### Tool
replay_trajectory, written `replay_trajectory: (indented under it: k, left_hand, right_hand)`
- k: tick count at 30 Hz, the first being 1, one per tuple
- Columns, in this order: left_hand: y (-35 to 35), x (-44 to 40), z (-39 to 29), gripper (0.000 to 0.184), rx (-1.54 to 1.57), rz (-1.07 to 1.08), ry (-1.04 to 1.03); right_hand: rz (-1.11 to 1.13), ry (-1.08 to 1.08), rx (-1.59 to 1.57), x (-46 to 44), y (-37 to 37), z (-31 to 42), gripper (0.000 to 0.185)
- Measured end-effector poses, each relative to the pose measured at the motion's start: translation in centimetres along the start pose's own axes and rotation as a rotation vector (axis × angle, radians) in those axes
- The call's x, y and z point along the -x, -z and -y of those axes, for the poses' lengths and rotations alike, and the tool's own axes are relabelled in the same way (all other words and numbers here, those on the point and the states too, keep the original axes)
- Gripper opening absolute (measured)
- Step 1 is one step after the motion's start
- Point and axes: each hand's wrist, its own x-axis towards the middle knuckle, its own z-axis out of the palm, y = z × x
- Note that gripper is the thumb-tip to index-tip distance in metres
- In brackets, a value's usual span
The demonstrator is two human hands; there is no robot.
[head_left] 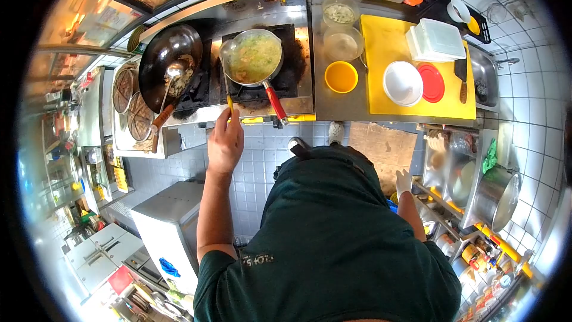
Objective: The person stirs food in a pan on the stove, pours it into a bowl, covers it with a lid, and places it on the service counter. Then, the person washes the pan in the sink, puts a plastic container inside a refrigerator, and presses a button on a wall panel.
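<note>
My left hand (226, 141) is closed around the yellow handle of a thin metal utensil (227, 90). Its far end rests at the left rim of a frying pan (256, 56), where I cannot make out its shape. Greenish-yellow food with liquid fills the pan, which sits on the stove burner with its red handle (275, 102) pointing toward me. Down at my right side hangs my right hand (403, 183), pale as if gloved, fingers stretched and holding nothing visible. It is near the metal shelving below the counter.
Left of the pan stands a dark wok (161, 62) with food and a ladle (173, 74). On the right, a yellow cutting board (381, 53) bears a white bowl (403, 84), a red lid (431, 82), plastic containers (438, 40) and a cleaver (461, 70). An orange bowl (341, 77) is beside it.
</note>
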Motion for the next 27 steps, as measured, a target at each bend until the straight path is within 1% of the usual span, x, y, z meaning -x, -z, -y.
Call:
replay_trajectory:
  k: [2,5,7,8,9,10,11,13,14,17,18,19,20,21,23,24,27]
  left_hand:
    - [-0.7,1.7,0.4,0.041,-0.047,-0.023,-0.047]
    - [-3.1,5.6,0.7,0.049,-0.102,-0.016,-0.083]
    - [-6.1,8.6,0.8,0.052,-0.118,0.032,-0.087]
    - [-7.9,10.2,0.7,0.050,0.046,0.107,0.098]
    - [-9.7,11.5,0.8,0.049,0.211,0.181,0.283]
    - [-11.0,12.5,1.4,0.044,0.126,0.167,0.088]
    - [-11.5,12.8,1.5,0.044,0.086,0.162,0.015]
    - [-12.4,13.3,1.6,0.042,0.005,0.145,-0.127]
    - [-11.0,12.0,-0.3,0.044,0.164,0.116,0.080]
    - [-8.3,11.1,-0.8,0.045,0.079,0.070,0.030]
    - [-7.6,10.8,-1.1,0.043,0.119,0.019,0.089]
    - [-6.9,10.1,-1.1,0.041,0.162,-0.120,0.056]
    - [-5.2,8.5,-1.8,0.038,0.217,-0.182,0.099]
    - [-3.4,6.8,-2.5,0.036,0.272,-0.245,0.143]
    - [-1.0,5.2,-2.1,0.024,0.346,-0.340,0.203]
    - [-1.1,4.8,-1.6,0.014,0.581,-0.432,0.310]
    - [1.4,2.8,-1.4,0.020,0.911,-0.484,0.682]
  right_hand:
    - [0.011,0.009,0.034,-0.2,-0.2,-0.4,0.067]
    - [0.024,0.158,0.154,-1.4,-0.9,-2.8,0.069]
    - [0.010,0.142,0.152,-2.2,-1.5,-3.7,0.070]
    - [0.003,0.135,0.152,-2.6,-1.8,-4.1,0.070]
    - [0.015,0.149,0.183,-3.2,-2.2,-4.8,0.064]
    - [0.027,0.164,0.216,-3.9,-2.7,-5.7,0.058]
    - [0.040,0.180,0.251,-3.7,-2.5,-5.3,0.052]
    - [-0.001,0.150,0.147,-3.5,-2.0,-4.2,0.046]
    - [-0.022,0.135,0.095,-3.3,-1.6,-3.4,0.043]
    - [-0.022,0.329,0.323,-6.5,-1.9,-6.5,0.039]
    - [-0.012,0.363,0.371,-5.9,-1.5,-5.6,0.038]
    - [-0.004,0.395,0.419,-5.4,-0.8,-4.8,0.038]
    - [0.004,0.426,0.467,-4.5,-0.1,-3.4,0.037]
    - [-0.008,0.318,0.310,-3.7,0.3,-2.2,0.046]
    - [-0.030,0.103,-0.001,-2.6,0.4,-0.2,0.065]
    - [-0.012,0.137,0.032,-3.1,0.0,-1.0,0.066]
    - [0.031,0.213,0.108,-4.6,-1.3,-3.8,0.066]
